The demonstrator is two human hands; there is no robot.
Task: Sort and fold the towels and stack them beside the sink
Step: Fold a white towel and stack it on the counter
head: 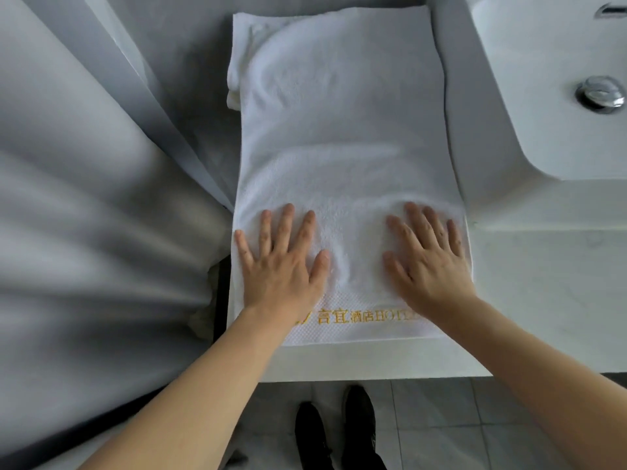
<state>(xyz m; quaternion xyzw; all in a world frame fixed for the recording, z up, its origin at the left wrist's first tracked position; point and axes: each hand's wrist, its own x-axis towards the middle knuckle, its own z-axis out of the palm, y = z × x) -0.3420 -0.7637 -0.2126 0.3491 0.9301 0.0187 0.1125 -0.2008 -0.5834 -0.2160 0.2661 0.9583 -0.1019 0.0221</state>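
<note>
A white towel (342, 130) with gold embroidered lettering near its front hem lies stretched lengthwise on the white counter (543, 283), left of the sink (543, 62). Its far end drapes over a folded white towel (237, 79) that peeks out at the back left. My left hand (281, 262) lies flat on the towel's near left part, fingers spread. My right hand (427, 259) presses flat on the near right part, fingers spread too. Neither hand grips anything.
A grey curtain (84, 215) hangs in folds at the left, close to the counter's edge. The sink's chrome drain plug (600, 95) shows at the right. Below the counter's front edge are grey floor tiles (441, 429) and my black shoes (339, 432).
</note>
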